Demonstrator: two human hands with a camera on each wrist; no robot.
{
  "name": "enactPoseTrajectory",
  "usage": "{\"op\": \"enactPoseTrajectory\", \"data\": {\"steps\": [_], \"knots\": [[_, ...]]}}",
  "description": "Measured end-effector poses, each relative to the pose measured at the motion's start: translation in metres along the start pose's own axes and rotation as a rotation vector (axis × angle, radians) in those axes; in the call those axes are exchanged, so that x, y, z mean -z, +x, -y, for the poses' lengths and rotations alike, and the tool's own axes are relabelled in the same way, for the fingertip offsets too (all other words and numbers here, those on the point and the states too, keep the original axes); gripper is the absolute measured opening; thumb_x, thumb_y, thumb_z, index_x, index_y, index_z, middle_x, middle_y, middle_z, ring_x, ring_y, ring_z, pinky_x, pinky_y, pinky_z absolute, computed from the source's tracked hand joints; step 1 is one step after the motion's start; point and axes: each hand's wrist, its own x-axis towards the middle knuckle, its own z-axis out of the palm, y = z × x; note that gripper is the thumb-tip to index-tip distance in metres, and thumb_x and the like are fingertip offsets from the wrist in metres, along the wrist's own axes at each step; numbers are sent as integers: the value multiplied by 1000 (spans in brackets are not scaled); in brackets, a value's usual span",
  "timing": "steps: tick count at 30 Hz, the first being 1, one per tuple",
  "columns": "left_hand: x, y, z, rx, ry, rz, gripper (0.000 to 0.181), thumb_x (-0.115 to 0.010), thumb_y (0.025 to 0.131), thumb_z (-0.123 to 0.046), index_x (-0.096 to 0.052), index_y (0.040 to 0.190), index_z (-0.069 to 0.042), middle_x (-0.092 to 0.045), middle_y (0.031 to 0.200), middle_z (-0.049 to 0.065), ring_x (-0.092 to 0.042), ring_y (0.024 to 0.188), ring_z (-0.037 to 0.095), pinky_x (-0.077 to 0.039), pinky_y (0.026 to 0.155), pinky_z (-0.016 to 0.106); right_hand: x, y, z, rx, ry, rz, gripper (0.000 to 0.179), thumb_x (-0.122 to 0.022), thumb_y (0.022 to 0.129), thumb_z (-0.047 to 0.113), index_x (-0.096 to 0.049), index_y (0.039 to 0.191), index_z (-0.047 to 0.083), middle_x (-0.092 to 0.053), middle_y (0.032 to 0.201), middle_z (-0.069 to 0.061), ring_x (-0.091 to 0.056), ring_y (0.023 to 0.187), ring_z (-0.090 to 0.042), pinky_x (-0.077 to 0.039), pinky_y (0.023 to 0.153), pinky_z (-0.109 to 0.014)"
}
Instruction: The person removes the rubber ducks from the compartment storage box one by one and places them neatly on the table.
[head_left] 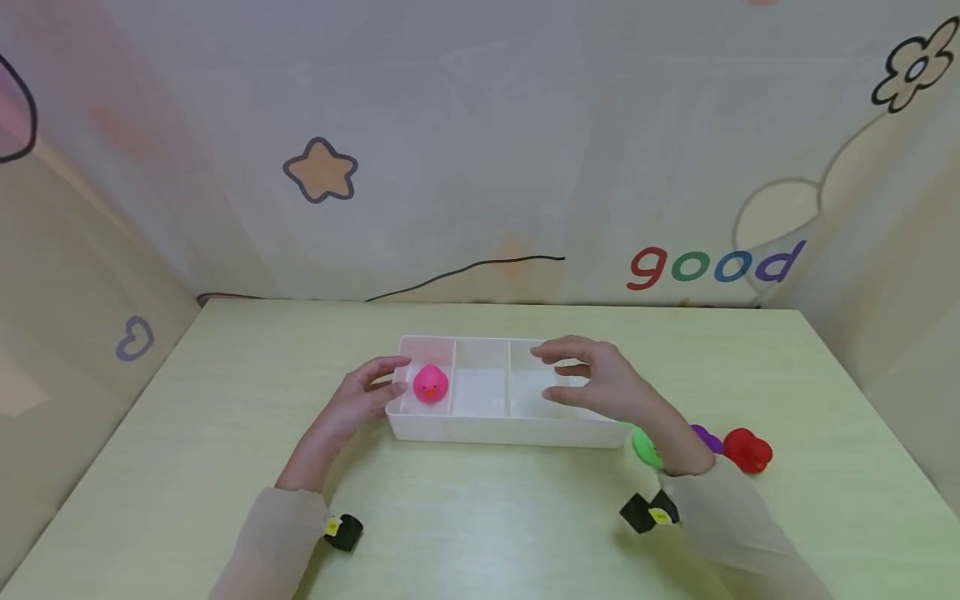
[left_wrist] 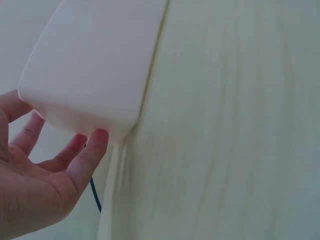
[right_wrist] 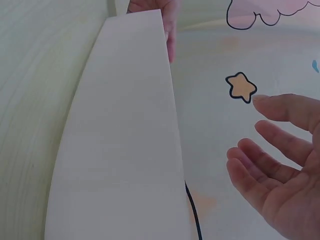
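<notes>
A white divided box (head_left: pixel 510 430) with three compartments in view stands on the table. In its left compartment sits a pink toy duck (head_left: pixel 431 384) with an orange beak. My left hand (head_left: pixel 369 392) holds the box's left end, thumb and index finger reaching over the rim. The left wrist view shows other fingertips (left_wrist: pixel 98 137) against the outside of that end wall. Over the right compartment hovers my right hand (head_left: pixel 600 379), thumb and fingers apart with nothing between them. The right wrist view also shows this hand (right_wrist: pixel 280 165) beside the box's long side, fingers loosely bent.
Right of the box lie a green piece (head_left: pixel 646 447), a purple piece (head_left: pixel 707 438) and a red rounded piece (head_left: pixel 747 451). My right forearm partly hides the green and purple ones. A printed cloth (head_left: pixel 480 167) stands behind and along both sides of the table (head_left: pixel 480 517).
</notes>
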Motion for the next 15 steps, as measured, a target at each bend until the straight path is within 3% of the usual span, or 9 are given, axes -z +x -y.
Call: {"op": "enactPoseTrajectory", "data": {"steps": [7, 15], "knots": [[1, 1, 3, -8, -2, 6, 43, -56, 90, -18, -45, 132, -13, -33, 140, 12, -34, 127, 36, -44, 91, 45, -32, 30, 11, 40, 70, 47, 46, -70, 76, -1, -55, 119, -4, -56, 118, -20, -52, 110, -36, -46, 90, -35], [0, 1, 2, -1, 5, -5, 44, -57, 90, -19, -45, 132, -13, -34, 140, 13, -35, 126, 37, -44, 92, 45, -64, 59, 24, 1, 39, 120, 45, -69, 78, 3, -56, 121, 0, -56, 122, -15, -54, 107, -32, -47, 89, -37]]}}
